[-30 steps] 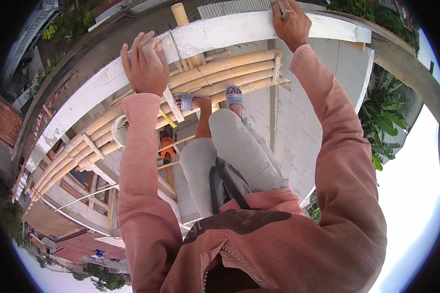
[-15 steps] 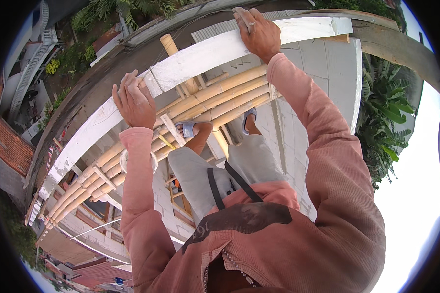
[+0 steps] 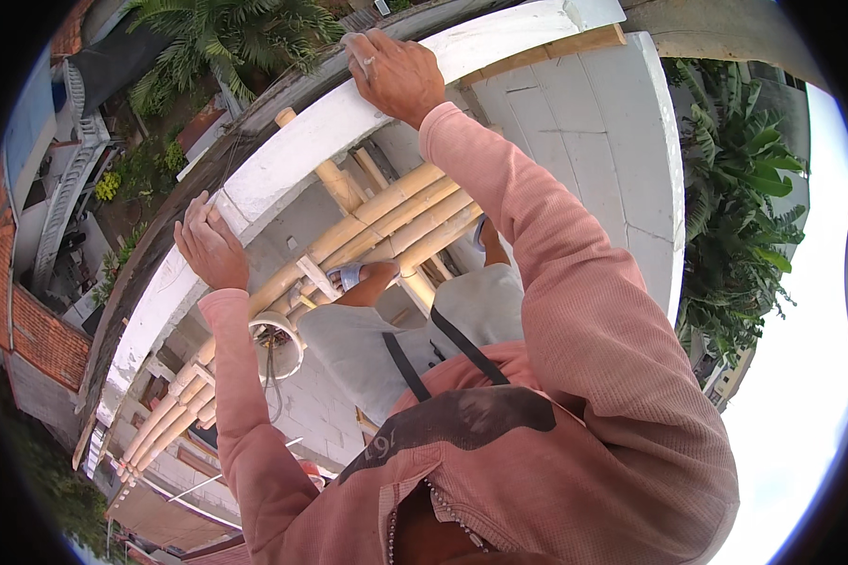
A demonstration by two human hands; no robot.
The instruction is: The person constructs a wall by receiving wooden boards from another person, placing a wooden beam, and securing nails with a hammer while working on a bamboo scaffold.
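Both hands rest on a long white block ledge (image 3: pixel 297 155), which the lens bends into an arc. My left hand (image 3: pixel 212 242) hooks its dusty fingers over the far edge, just left of a joint between blocks. Farther right, my right hand (image 3: pixel 396 77) is closed over the same ledge, fingertips curled past the far side. No tool shows in either hand. Below, my feet in blue-grey sandals (image 3: pixel 349 276) stand at a row of bamboo poles (image 3: pixel 386 212). Beside my left forearm is a white bucket (image 3: pixel 297 347) with thin things in it that I cannot make out.
A bamboo upright (image 3: pixel 330 174) rises close to the ledge. On the right stands a pale block wall (image 3: pixel 575 141), with leafy plants (image 3: pixel 740 179) beyond. Beyond the ledge, far below, are a palm (image 3: pixel 212 47) and tiled roofs (image 3: pixel 52 344); the drop is deep.
The view has shifted, so both hands appear further left. My right hand is now nearer the bamboo upright; my left stays by the block joint. The bucket shows more fully.
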